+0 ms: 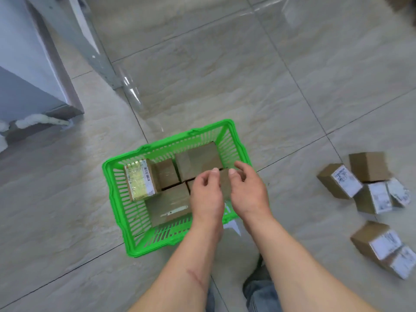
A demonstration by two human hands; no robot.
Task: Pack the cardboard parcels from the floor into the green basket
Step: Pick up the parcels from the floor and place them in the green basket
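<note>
Box [225, 183] is pinched by both hands, left [206, 194], right [248, 190] | slatted plastic basket [117, 212] | matte cardboard cubes inside

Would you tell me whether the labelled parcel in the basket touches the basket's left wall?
Cannot tell: the head view shows the labelled parcel close to the green basket wall, neither contact nor gap plain.

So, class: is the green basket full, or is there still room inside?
Not full. The green basket holds several parcels, but bare slatted bottom shows along its near side.
</note>
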